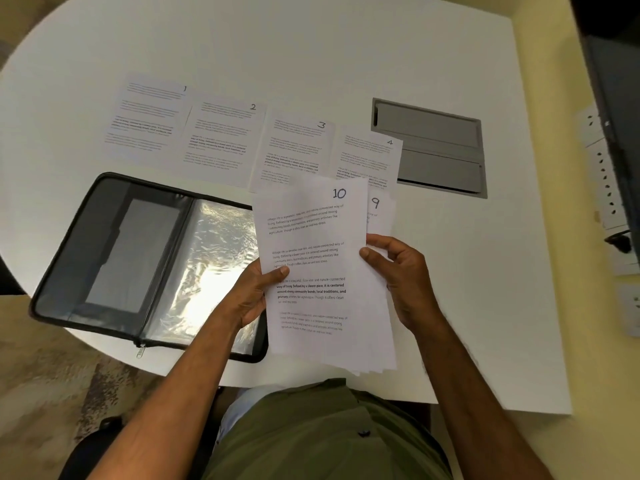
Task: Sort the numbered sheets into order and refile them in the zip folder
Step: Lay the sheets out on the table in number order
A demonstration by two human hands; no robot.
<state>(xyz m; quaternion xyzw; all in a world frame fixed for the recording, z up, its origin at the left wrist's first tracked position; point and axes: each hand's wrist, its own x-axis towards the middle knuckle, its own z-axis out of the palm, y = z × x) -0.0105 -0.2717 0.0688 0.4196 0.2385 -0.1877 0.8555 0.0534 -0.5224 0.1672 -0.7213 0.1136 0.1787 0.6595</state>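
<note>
Four numbered sheets lie in a row across the far side of the white table: sheet 1, sheet 2, sheet 3, sheet 4; nearer, the left hand and right hand hold a stack of sheets with fingers curled round its edges, 10 on top, 9 peeking behind; the zip folder lies open at left.

Sheets 1–4 lie in a row behind the open zip folder.
</note>
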